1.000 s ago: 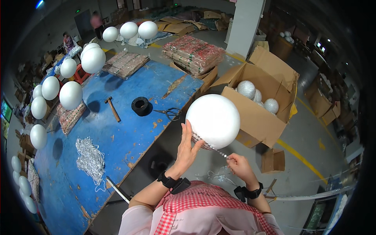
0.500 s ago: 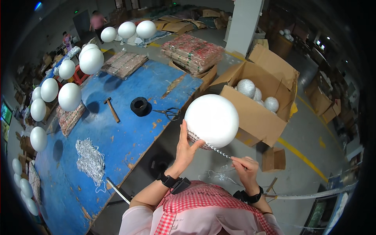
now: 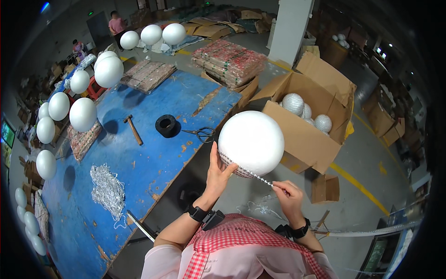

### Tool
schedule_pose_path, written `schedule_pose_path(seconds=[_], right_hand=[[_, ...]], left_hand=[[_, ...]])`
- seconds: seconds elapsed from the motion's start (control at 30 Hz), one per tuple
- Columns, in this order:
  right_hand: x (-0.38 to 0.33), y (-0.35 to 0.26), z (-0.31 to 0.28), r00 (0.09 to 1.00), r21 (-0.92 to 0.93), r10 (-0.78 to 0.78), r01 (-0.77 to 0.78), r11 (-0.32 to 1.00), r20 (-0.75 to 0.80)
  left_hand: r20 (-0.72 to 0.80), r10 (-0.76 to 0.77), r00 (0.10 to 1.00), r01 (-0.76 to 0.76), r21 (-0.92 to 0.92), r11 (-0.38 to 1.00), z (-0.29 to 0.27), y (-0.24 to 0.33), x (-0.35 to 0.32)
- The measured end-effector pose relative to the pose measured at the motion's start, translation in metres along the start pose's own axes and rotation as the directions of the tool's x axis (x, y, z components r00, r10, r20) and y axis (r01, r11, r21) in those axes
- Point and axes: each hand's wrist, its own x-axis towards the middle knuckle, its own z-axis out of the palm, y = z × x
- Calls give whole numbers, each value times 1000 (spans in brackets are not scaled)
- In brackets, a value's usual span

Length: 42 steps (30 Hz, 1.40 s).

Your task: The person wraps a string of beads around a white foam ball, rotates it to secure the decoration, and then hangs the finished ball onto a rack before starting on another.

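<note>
Your right hand point(image 3: 289, 197) now sits lower and further right than a second ago, so the stretch of silver bead strand point(image 3: 253, 174) between it and the white foam ball point(image 3: 251, 143) runs longer and tauter. A band of the silver beading already covers the ball's underside; judged from that, you are laying a fresh turn onto the sphere, and most of its surface is still bare white.

Your left hand point(image 3: 218, 171) cups the ball from below and from its left, fingers upright against the side, thumb pressed near the covered patch; the hand is closed on the ball only loosely, as a cradle. The right hand is pinched shut on the strand, thumb and forefinger meeting just at its near end. The ball rests above and to the left of the right hand, touching the left hand, held over the gap between the blue worktable point(image 3: 153, 153) and the open cardboard box point(image 3: 306, 132) of finished mirrored balls point(image 3: 293, 103).
</note>
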Motion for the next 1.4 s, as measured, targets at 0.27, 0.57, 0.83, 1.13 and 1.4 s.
schedule_pose_path(seconds=[0.27, 0.57, 0.83, 1.13, 1.4], right_hand=[[-4, 39, 28, 923, 269, 380, -381, 885, 59], [-4, 73, 30, 896, -294, 386, -316, 902, 219], [1, 56, -1, 778, 393, 433, -612, 687, 455], [9, 21, -27, 817, 435, 369, -556, 708, 444], [10, 27, -22, 720, 212, 374, -580, 786, 585]], left_hand=[[-37, -93, 995, 91, -45, 995, 0, 7, 0], [-90, -100, 991, 107, 77, 991, -2, 12, -3], [-46, -74, 996, 83, 261, 962, -10, -2, 0], [-39, -74, 997, 82, 276, 958, -7, -14, -1], [-90, -2, 996, 43, 460, 887, 6, -6, -6]])
